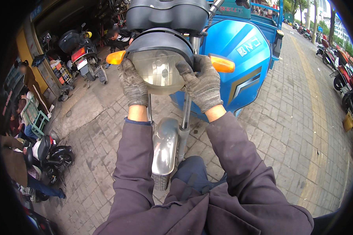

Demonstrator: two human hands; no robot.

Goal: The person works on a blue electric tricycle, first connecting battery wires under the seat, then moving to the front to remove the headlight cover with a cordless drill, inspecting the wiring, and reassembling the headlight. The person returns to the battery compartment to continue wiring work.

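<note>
The brick ground (pixel 270 129) is gray in the daylight, with a yellow strip (pixel 320 137) near its right edge. A dark, open shop (pixel 68 16) sits at its far left corner.

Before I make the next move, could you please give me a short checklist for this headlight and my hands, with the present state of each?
1. Left fingers on the headlight: ok, at its left edge.
2. Right fingers on the headlight: ok, at its right side, thumb over the front.
3. Grey gloves worn: ok, on both hands.
4. Orange turn lights present: ok, one on each side.
5. Headlight fully seated in the black cover: cannot tell, its back is hidden.
6. Headlight glass free of cracks: cannot tell, it looks cloudy.
</note>
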